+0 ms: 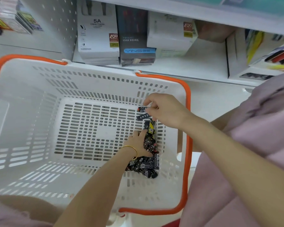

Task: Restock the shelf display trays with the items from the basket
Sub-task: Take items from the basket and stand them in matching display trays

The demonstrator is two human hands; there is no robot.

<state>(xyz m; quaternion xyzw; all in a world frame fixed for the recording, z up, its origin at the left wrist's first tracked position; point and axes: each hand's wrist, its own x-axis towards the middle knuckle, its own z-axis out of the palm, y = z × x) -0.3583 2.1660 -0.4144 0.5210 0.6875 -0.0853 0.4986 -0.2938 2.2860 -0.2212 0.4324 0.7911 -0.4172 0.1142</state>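
A white slotted basket [31, 112] with orange handles [186, 145] stands below the shelf. Several small black printed packets [146, 166] lie heaped in its right corner. My right hand [166, 110] is inside the basket and holds a few black packets [143, 109] in its curled fingers, a little above the heap. My left hand [138, 141], with a gold bangle on the wrist, lies on the heap with its fingers down among the packets; whether it grips one is hidden.
Behind the basket a white shelf [195, 63] carries boxed goods: a white 5A data cable box [97, 33], a dark box [134, 38], and more white boxes [170, 35]. A pegboard panel [59, 22] stands at the left. My pink clothing [252, 145] fills the right.
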